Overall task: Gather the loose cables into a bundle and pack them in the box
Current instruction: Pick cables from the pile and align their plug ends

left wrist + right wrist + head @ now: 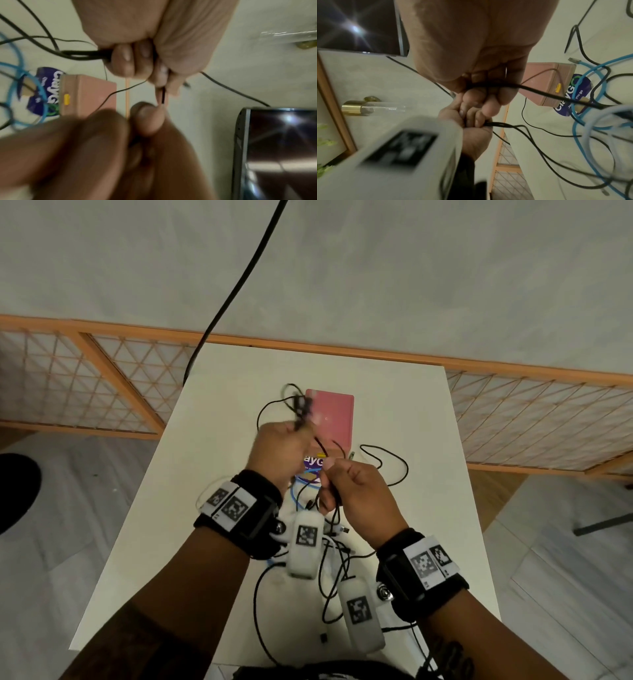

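Head view: above the white worktop, left hand and right hand both pinch black cables; the pink box lies at twelve o'clock.

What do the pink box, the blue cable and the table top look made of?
Pink box: likely matte cardboard or plastic; flat, dull faces, crisp edges. Blue cable: rubbery or plastic jacket, smooth, bending in soft loops. Table top: smooth white laminate or painted board, by its even, grainless surface; not certain.
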The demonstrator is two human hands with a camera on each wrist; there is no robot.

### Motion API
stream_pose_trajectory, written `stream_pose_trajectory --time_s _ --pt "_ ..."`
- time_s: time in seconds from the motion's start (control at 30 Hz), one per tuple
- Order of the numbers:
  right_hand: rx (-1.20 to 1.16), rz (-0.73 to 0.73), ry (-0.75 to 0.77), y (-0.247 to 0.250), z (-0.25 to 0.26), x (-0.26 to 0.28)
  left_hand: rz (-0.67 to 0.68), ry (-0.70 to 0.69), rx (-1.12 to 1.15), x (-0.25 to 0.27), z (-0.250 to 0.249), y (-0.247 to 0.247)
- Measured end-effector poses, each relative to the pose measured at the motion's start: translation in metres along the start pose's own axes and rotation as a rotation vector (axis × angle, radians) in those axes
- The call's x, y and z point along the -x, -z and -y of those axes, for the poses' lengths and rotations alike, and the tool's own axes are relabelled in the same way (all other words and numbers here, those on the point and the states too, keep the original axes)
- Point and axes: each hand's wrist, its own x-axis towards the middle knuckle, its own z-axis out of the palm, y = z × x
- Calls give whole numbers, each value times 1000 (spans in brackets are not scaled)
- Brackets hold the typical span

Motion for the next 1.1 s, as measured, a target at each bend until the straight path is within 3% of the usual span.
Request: stream_pose_trajectory --time_s 0.03,0.1,0.2,0.23,0.3,0.37,0.4,0.53,0.6,0.67,0.73,0.83,0.87,0.97,1.0,1.03,1.1 --pt "-3 16 -1 -1 0 2 -111 24 104 -9 -6 5" --pt "-14 31 1 -1 2 6 -99 72 205 -22 -8 19" --pt "-25 3 0 2 3 6 260 56 -75 7 -7 11" --pt "-24 -3 -7 3 3 5 309 15 -141 16 -7 4" --pt "-37 8 -14 2 4 5 148 -64 -95 12 -12 -2" --pt "-52 34 -13 1 6 6 -93 -3 86 -8 -18 6" --pt "-54 39 -11 2 7 7 -109 30 115 -14 -17 12" --pt "-31 -2 -12 3 4 9 243 -7 -193 18 0 4" --pt "1 8 -13 1 1 11 63 -82 -158 13 -3 2" --pt "36 35 2 -1 -1 13 -177 -32 21 -9 -13 12" --pt "46 40 15 -1 1 15 -106 33 -16 -16 -12 20" --pt "17 16 14 -1 3 13 256 62 -211 21 -1 3" --pt "15 15 6 -1 2 13 268 58 -163 27 0 -3" --pt "47 17 11 -1 -1 12 -31 20 3 12 -9 -4" --pt "50 20 18 0 0 12 -74 41 53 5 -11 0" --pt "47 19 24 0 1 11 -59 61 87 1 -11 4" --pt "28 -3 33 2 3 9 121 78 46 9 -8 6"
